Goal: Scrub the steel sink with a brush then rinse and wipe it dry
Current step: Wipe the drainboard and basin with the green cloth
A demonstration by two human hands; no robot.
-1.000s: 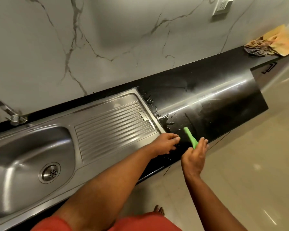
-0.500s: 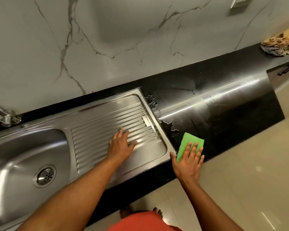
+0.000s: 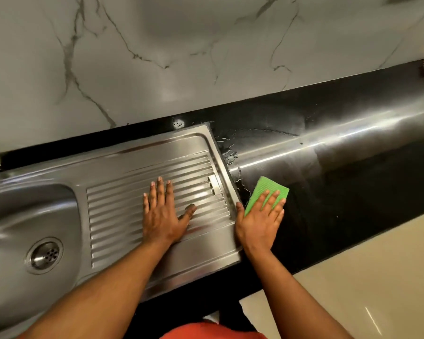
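Wiping time, we think. Our right hand (image 3: pixel 260 220) presses spread fingers flat on the green cloth (image 3: pixel 267 192) at 3 o'clock of the steel sink (image 3: pixel 132 165). Our left hand (image 3: pixel 163 214) lies flat, fingers close, on its ridges. Next we should slide the cloth over the water drops (image 3: pixel 228 152) at 1 o'clock.

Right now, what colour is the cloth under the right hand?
Bright green cloth, ribbed; clearest in the head view.
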